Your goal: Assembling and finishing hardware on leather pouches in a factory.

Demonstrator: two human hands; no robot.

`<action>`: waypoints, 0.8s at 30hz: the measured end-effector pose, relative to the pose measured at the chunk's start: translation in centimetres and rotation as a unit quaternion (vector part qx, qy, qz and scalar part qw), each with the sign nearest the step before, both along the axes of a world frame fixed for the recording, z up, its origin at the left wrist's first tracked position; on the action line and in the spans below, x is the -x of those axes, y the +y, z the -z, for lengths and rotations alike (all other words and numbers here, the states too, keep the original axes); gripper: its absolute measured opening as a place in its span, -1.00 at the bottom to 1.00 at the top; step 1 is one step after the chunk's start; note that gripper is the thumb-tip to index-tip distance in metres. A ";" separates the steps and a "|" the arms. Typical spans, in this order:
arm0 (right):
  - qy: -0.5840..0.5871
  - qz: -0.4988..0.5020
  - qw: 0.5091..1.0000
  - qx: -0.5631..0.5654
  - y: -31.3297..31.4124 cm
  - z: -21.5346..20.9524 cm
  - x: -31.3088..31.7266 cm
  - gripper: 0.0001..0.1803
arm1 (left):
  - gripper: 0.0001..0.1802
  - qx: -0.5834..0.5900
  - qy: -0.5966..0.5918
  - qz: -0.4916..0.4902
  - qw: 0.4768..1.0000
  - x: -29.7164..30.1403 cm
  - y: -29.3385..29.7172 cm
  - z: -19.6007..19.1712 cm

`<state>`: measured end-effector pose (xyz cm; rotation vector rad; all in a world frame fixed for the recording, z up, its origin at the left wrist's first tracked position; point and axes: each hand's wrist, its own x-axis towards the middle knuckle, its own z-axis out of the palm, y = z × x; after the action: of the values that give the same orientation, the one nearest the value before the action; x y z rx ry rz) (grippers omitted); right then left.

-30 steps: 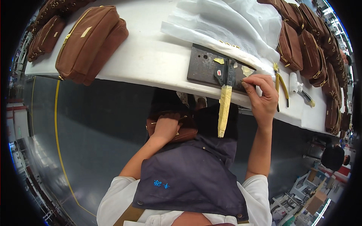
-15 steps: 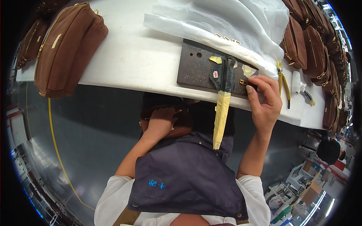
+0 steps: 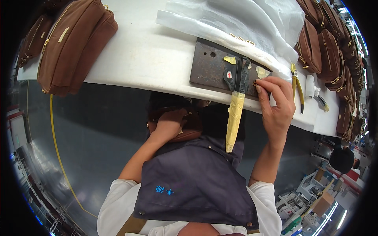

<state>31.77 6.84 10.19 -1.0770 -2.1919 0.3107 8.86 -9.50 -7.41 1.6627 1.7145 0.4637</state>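
My left hand grips a small brown zippered bag resting on my lap; its fingertips are partly hidden against the bag. At the table's near edge, my right hand pinches a small gold metal fitting with thumb and fingertips, over the right end of a dark steel plate. Across that plate lies a hammer-like tool with a black-wrapped head. Its yellow-taped handle juts past the table edge toward me. Bits of yellow tape stick to the plate.
White sheeting lies behind the plate, with several gold rings on it. Yellow-handled pliers, a white roll and small snips lie to the right. Brown bags stand left and are piled right.
My right thumb and fingers have closed on the gold fitting, which lay on the plate beside them. The view has shifted slightly; my left hand stays on the bag.
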 end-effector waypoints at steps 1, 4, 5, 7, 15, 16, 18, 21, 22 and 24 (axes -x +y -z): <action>-0.011 -0.003 1.000 0.008 0.1 -0.3 0.1 -0.85 | -0.74 -0.006 -0.006 0.008 1.000 0.0 0.1 -0.1; -0.028 -0.018 0.999 0.032 0.6 -0.6 -0.1 -0.89 | -0.76 -0.022 -0.012 0.016 1.000 -0.4 0.2 -0.1; -0.039 -0.027 0.998 0.048 0.7 -0.7 -0.2 -0.89 | -0.77 -0.032 -0.017 0.018 0.999 -0.7 0.3 -0.4; -0.029 -0.025 0.999 -0.018 0.3 -0.3 -0.2 -0.88 | -0.77 0.005 -0.020 0.020 1.000 -1.6 0.8 -1.5; 0.317 0.044 0.912 0.258 -8.9 1.5 -4.2 -0.93 | -0.62 0.093 -0.088 0.013 0.992 -0.7 2.1 -5.6; 0.292 0.045 0.901 0.317 -9.7 2.2 -4.3 -0.93 | -0.62 0.097 -0.087 0.012 0.991 -0.6 1.8 -6.0; 0.292 0.013 0.849 0.440 -11.1 4.3 -4.0 -0.93 | -0.68 0.011 -0.194 -0.037 0.980 -0.8 1.3 -6.8; 0.281 0.017 0.793 0.539 -12.5 6.9 -2.1 -0.91 | -0.72 -0.019 -0.186 -0.031 0.982 -1.6 1.0 -9.1; 0.301 0.004 0.788 0.538 -12.8 7.7 -1.4 -0.90 | -0.72 -0.031 -0.184 -0.027 0.982 -1.9 0.8 -9.4; 0.319 -0.007 0.781 0.537 -12.7 8.2 -0.2 -0.88 | -0.74 -0.077 -0.166 -0.022 0.983 -2.3 0.3 -9.6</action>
<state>31.96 -5.88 1.99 -1.2098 -1.2917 1.7937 11.19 -9.22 2.14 1.5520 1.5000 0.8612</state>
